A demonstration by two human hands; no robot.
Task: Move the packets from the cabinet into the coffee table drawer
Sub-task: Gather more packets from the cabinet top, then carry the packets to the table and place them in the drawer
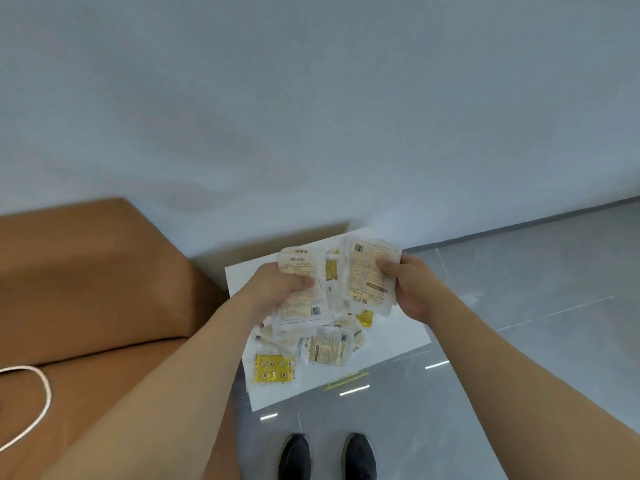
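Gripping a bundle of packets (304, 303), the left hand (277, 289) curls round its stack, long side running away from the person; the right hand (408, 289) pinches another packet (370, 275), upright and slightly tilted. Below, perhaps eight more, too blurred to count, lie scattered on a white surface (398, 337) beside a brown sofa (86, 278)

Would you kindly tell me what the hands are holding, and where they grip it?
Left hand grips a hand warmer packet near its top; right hand pinches another packet by its right edge.
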